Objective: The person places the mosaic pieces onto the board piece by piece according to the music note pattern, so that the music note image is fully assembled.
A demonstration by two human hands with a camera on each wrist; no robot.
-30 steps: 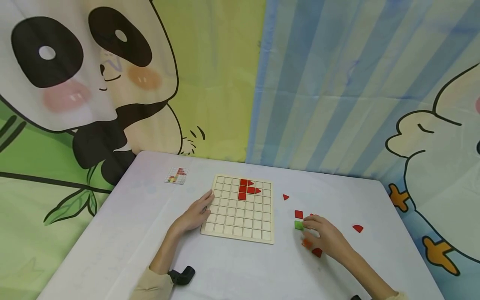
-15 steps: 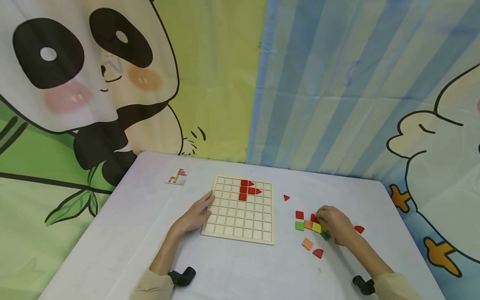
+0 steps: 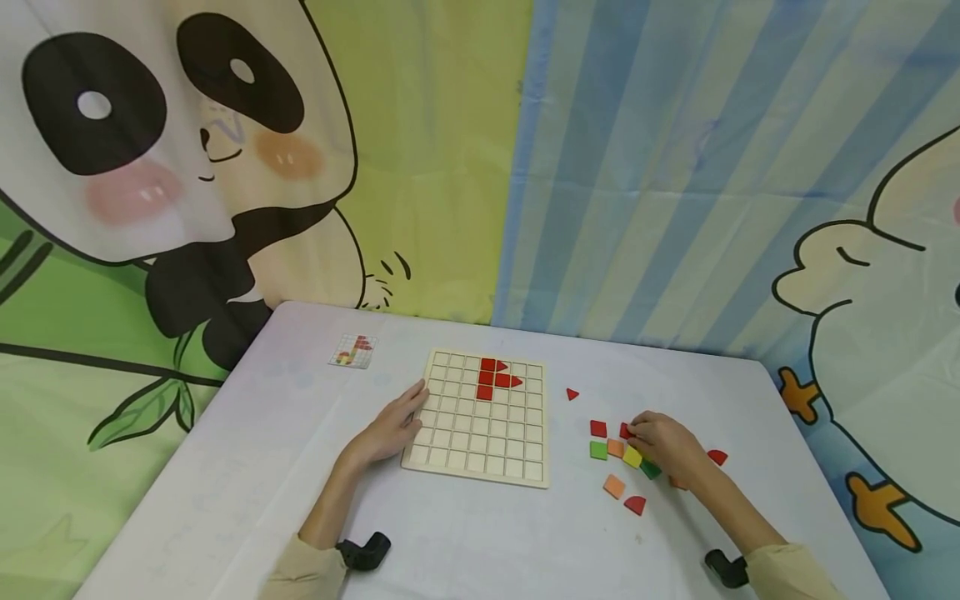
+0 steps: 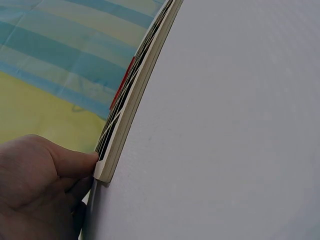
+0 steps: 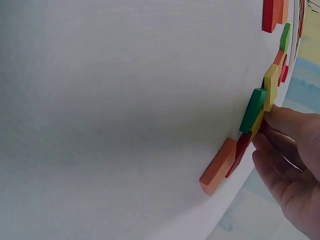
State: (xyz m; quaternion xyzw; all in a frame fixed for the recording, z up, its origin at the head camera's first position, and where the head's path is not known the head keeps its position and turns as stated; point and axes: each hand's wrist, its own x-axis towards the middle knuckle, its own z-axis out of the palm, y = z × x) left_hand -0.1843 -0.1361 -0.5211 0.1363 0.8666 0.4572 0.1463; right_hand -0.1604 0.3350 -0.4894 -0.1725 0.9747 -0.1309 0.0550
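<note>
A pale wooden grid board (image 3: pixel 471 450) lies mid-table, with several red tiles (image 3: pixel 487 379) set in its upper part. My left hand (image 3: pixel 390 427) rests against the board's left edge, fingers extended; in the left wrist view its thumb (image 4: pixel 75 162) touches the board's corner. Over the loose tiles at right, my right hand (image 3: pixel 671 446) pinches a red tile (image 3: pixel 624 431) between thumb and fingers, mostly hidden by the fingertips. Close by lie a yellow tile (image 3: pixel 632 457), a dark green tile (image 5: pixel 254 110), an orange tile (image 3: pixel 615 448) and a light green tile (image 3: pixel 597 450).
A small pattern card (image 3: pixel 354 352) lies at the back left. A red triangle (image 3: pixel 572 393) sits right of the board. Further loose pieces include a red square (image 3: pixel 597 428), an orange square (image 3: pixel 614 486) and red quarter-circles (image 3: pixel 635 505). A patterned cloth (image 3: pixel 600 167) hangs behind the table.
My right hand has moved right and away from me across the tiles, fingers closing at the red tile, which has shifted slightly. The left hand and board stay put.
</note>
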